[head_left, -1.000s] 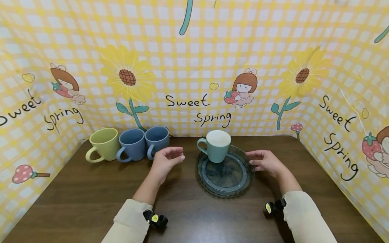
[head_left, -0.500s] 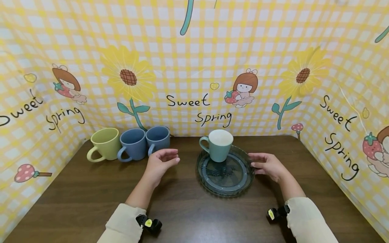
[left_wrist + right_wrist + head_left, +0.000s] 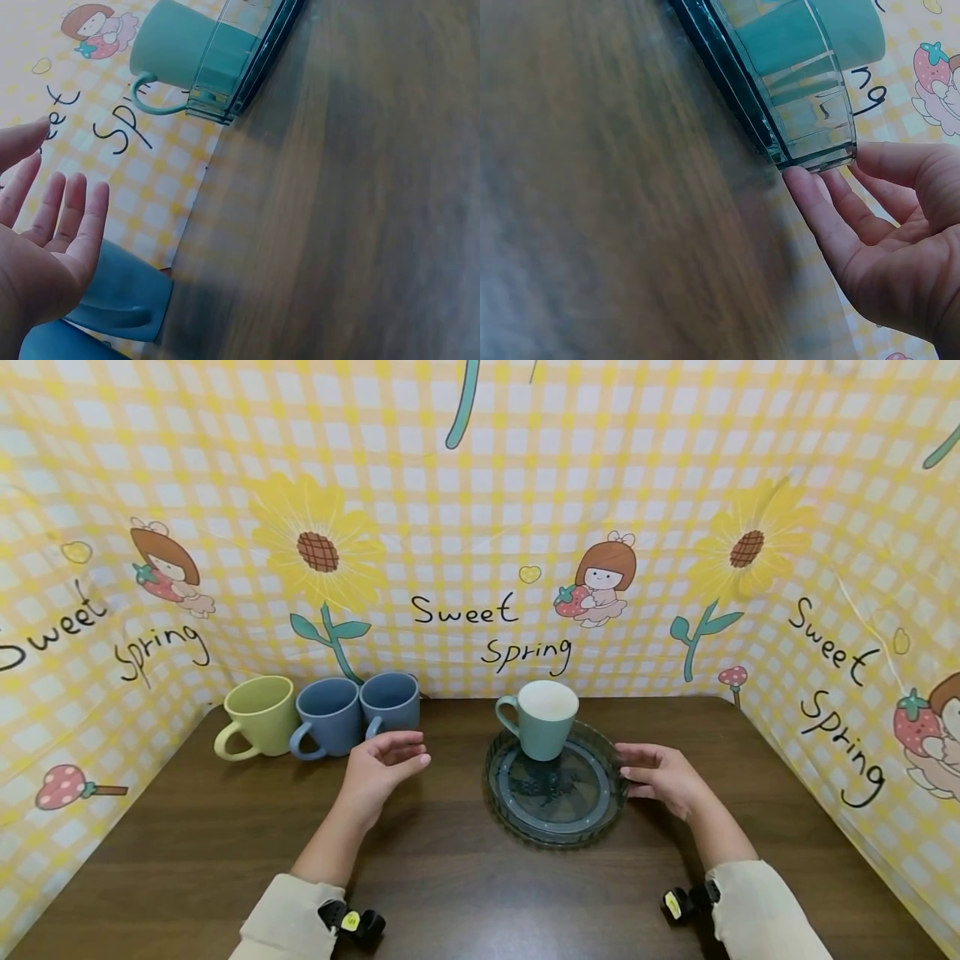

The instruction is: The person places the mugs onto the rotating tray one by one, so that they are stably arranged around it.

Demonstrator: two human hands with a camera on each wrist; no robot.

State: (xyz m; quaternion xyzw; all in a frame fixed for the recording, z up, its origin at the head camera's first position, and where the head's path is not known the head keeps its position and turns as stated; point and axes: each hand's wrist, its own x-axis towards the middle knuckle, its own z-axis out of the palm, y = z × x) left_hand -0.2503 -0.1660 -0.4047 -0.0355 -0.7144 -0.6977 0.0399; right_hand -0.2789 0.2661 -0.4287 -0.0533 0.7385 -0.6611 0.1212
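Observation:
My left hand [image 3: 378, 777] hovers right in front of the nearest blue mug [image 3: 390, 697], fingers loosely bent with nothing in them. In the left wrist view the left hand [image 3: 52, 255] covers part of the blue mug [image 3: 127, 292]. My right hand [image 3: 667, 777] touches the right wall of a round dark-tinted clear tray [image 3: 555, 835] with its fingertips. From the right wrist view, the right hand's fingers [image 3: 821, 214] meet the outside of the tray wall [image 3: 810, 131]. A teal mug [image 3: 546, 731] with a white inside stands upright toward the tray's back, handle to the left.
A green mug [image 3: 262, 718] and another blue mug [image 3: 327, 718] stand to the left on the brown wooden table [image 3: 450, 885], their handles pointing left and forward. Checked printed cloth [image 3: 480, 527] hangs behind and along both sides.
The teal mug has shifted slightly right along the tray's back, while the tray keeps its place. My left hand has drawn away leftward. My right hand has slid slightly toward me along the wall.

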